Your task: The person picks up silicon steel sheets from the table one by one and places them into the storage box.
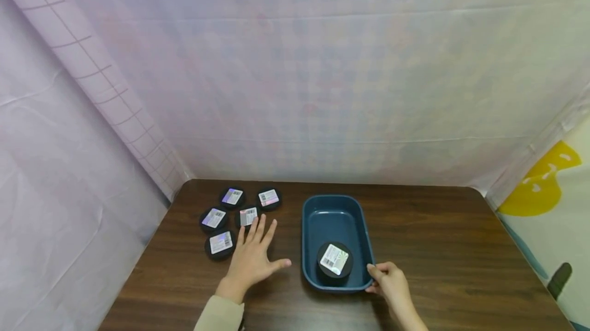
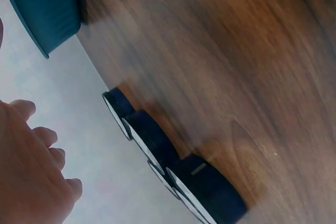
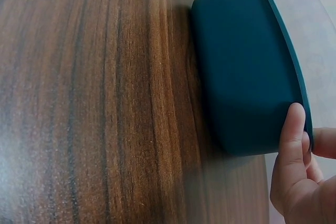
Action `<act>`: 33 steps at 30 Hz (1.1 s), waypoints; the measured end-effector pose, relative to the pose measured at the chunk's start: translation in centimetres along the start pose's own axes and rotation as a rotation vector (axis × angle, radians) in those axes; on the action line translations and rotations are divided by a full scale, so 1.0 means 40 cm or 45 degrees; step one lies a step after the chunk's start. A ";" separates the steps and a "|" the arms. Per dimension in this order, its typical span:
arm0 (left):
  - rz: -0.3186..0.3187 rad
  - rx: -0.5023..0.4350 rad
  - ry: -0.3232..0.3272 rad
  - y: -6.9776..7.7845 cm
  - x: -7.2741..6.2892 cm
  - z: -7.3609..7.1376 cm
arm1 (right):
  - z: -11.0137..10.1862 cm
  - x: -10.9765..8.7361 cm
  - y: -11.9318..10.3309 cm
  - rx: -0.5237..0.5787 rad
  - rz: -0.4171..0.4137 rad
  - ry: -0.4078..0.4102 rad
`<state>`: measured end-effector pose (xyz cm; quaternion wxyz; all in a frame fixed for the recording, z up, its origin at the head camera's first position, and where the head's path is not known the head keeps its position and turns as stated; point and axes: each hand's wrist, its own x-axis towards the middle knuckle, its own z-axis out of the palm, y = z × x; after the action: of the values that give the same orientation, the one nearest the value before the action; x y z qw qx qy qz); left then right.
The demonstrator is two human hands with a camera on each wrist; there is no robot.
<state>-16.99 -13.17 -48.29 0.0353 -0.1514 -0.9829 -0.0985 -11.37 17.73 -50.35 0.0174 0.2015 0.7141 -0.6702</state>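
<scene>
My right hand (image 1: 391,286) pinches the rim of a blue rectangular tray (image 1: 308,233) at its near right corner; the right wrist view shows thumb and fingers on either side of that rim (image 3: 297,72). Inside the tray, at the near end, sits a round black container (image 1: 335,263) with a white barcode label on top. To the left, my left hand (image 1: 253,259) is spread flat with nothing in it, fingertips beside a cluster of several similar black containers (image 1: 220,244). One labelled container (image 1: 248,215) lies right at its fingertips. In the left wrist view these containers (image 2: 210,187) show dark sides.
A brown wooden table (image 1: 433,233) carries everything. A pale patterned curtain (image 1: 322,90) hangs behind its far edge, and another white sheet (image 1: 69,208) hangs at the left. A yellow shape (image 1: 536,192) marks the cloth on the right.
</scene>
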 end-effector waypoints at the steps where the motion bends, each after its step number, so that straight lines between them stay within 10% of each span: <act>1: -0.006 -0.002 0.006 -0.004 0.000 0.001 | 0.000 0.000 0.000 -0.001 -0.001 0.002; 33: -0.302 -0.054 0.095 -0.153 -0.045 0.025 | 0.006 -0.001 -0.006 0.004 -0.019 -0.007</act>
<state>-17.16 -19.22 -50.55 0.0568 -0.0312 -0.9896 -0.1283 -11.44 17.48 -50.14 0.0142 0.1945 0.7146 -0.6719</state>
